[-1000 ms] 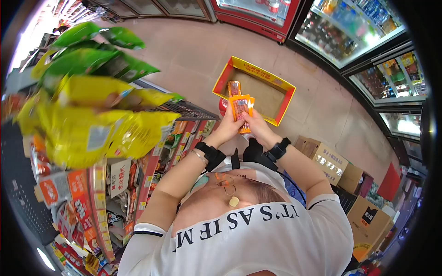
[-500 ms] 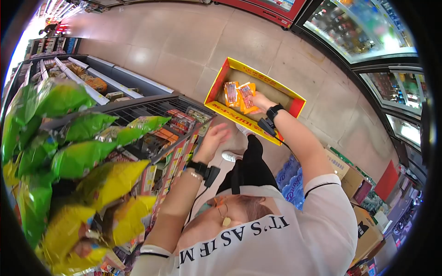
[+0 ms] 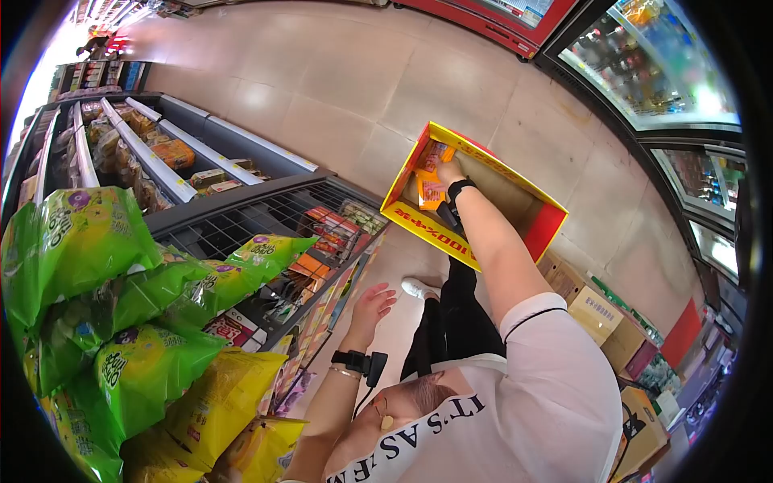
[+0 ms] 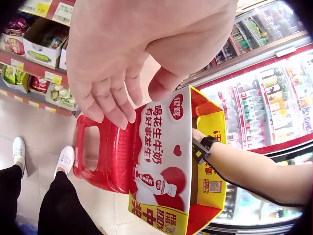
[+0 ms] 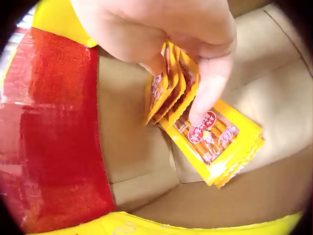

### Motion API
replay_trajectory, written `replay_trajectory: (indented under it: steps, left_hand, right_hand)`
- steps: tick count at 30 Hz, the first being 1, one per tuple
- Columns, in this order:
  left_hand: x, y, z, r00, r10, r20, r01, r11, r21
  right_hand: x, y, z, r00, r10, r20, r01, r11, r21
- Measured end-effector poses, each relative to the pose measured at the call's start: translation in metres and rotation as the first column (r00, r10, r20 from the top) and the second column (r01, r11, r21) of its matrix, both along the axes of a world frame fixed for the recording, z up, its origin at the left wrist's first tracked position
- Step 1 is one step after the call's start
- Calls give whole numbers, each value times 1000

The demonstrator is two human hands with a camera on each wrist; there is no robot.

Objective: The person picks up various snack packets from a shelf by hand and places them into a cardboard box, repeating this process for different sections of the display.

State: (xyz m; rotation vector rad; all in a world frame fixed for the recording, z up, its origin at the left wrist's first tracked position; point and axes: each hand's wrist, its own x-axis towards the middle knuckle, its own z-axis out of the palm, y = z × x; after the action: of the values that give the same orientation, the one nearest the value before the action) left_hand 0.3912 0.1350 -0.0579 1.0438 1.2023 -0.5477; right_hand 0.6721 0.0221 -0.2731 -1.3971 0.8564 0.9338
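Pinching a fanned stack of orange packets (image 5: 171,93) in our right hand (image 5: 166,22) inside the box (image 3: 431,231), we could spill some if the loose grip lets the slick wrappers slide apart, or tip the box if our wrist leans on its rim. Our left hand (image 4: 146,29) hangs near the outer wall, fingers loosely bent round nothing. We cannot tell whether the lower packets (image 5: 215,142) are gripped or just lying there, how many there are, or whether the red plastic thing (image 4: 115,156) supports the box.
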Motion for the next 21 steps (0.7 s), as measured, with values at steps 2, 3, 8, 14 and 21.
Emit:
replay_trajectory:
  steps: [2, 3, 8, 14, 21]
  left_hand:
    - [0, -3, 4, 1000, -1, 12, 1, 1000, -4]
    - [0, -4, 6, 1000, 2, 22, -2, 1000, -4]
    - [3, -5, 24, 989, -41, 142, 37, 999, 35]
    - [-6, 8, 52, 950, -45, 308, 28, 998, 59]
    - [-33, 14, 112, 822, -326, 467, 245, 943, 227]
  right_hand:
    - [0, -9, -30, 923, 383, 38, -366, 904, -222]
    - [-1, -15, -33, 921, 386, 47, -367, 903, -226]
    - [-28, -47, 40, 600, 705, 378, -627, 708, -325]
    - [-52, -83, 126, 702, 669, 244, -669, 737, -96]
    - [-98, -99, 225, 491, 628, 603, -680, 709, -185]
